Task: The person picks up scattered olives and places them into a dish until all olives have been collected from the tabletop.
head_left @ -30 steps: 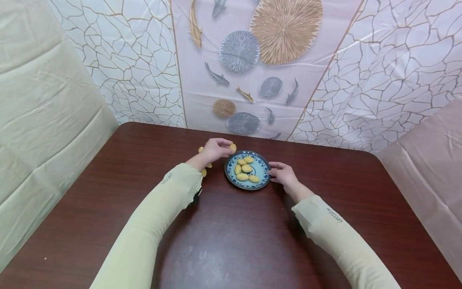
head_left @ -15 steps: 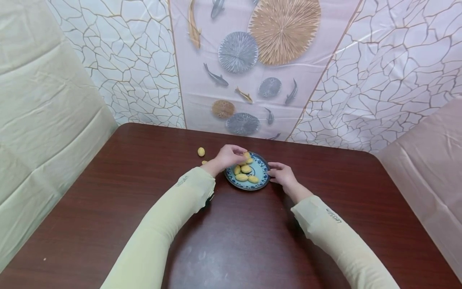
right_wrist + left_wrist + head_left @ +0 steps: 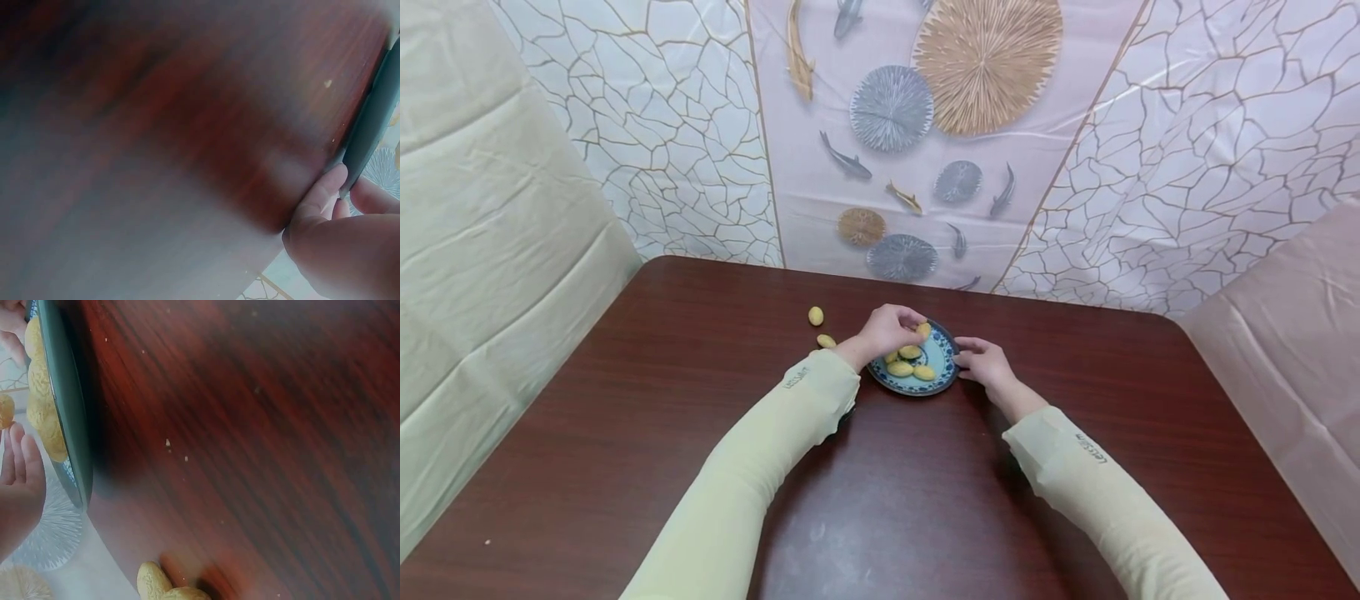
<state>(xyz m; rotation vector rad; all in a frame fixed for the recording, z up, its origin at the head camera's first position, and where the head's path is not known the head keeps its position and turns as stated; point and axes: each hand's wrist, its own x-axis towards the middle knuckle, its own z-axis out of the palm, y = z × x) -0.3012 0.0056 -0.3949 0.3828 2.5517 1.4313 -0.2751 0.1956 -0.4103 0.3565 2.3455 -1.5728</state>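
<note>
A blue-patterned plate (image 3: pixel 942 379) stands on the table, bearing several yellow, wrinkled oval pieces (image 3: pixel 901 368) that look like nuts. Over the plate's far part, my left hand (image 3: pixel 889 330) pinches one more yellow oval piece (image 3: pixel 923 331) in its fingertips. That held piece (image 3: pixel 6 411) shows at the edge of the left wrist view, beyond the raised plate rim (image 3: pixel 75 425). At the plate's right side, my right hand (image 3: pixel 988 367) holds the rim; in the right wrist view its thumb (image 3: pixel 334 181) lies against the plate (image 3: pixel 370 119). My left hand hides some pieces.
To the left of the plate, loose yellow pieces (image 3: pixel 816 316) lie on the dark brown table (image 3: pixel 880 500); my left forearm may cover more. Patterned cloth (image 3: pixel 700 150) hangs behind the table's far edge, and pale cloth walls (image 3: pixel 490 250) stand at both sides.
My left hand has carried its yellow piece rightward from beyond the plate's left rim to over the plate. The loose pieces by its wrist have come into view. My right hand stays at the rim.
</note>
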